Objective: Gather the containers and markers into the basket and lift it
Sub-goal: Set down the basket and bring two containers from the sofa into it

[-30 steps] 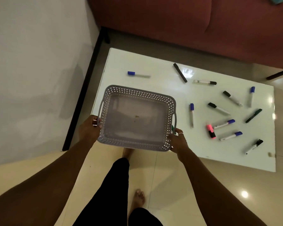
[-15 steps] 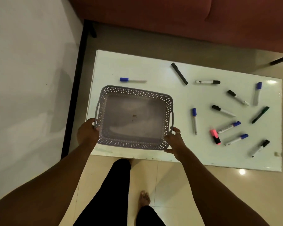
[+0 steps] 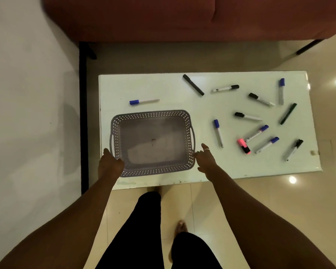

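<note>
An empty grey perforated basket (image 3: 151, 113) rests on the left part of the white table (image 3: 163, 88). My left hand (image 3: 110, 162) is at its near-left corner, fingers over the rim. Just off the near-right corner, my right hand (image 3: 205, 157) has its fingers spread and holds nothing. Several markers lie scattered to the right: a blue-capped one (image 3: 218, 133) nearest the basket, a pink highlighter (image 3: 243, 146), and black-capped ones (image 3: 225, 88). Another blue-capped marker (image 3: 144, 101) lies behind the basket. No containers are in view.
A dark red sofa (image 3: 182, 16) stands behind the table. A white wall (image 3: 27, 94) and a black upright bar (image 3: 83, 113) run close along the table's left side. My legs and bare feet stand on the beige tiled floor (image 3: 202, 200) at the table's near edge.
The basket has gone from being carried at the table's near edge to resting on the table. My right hand has let go and opened.
</note>
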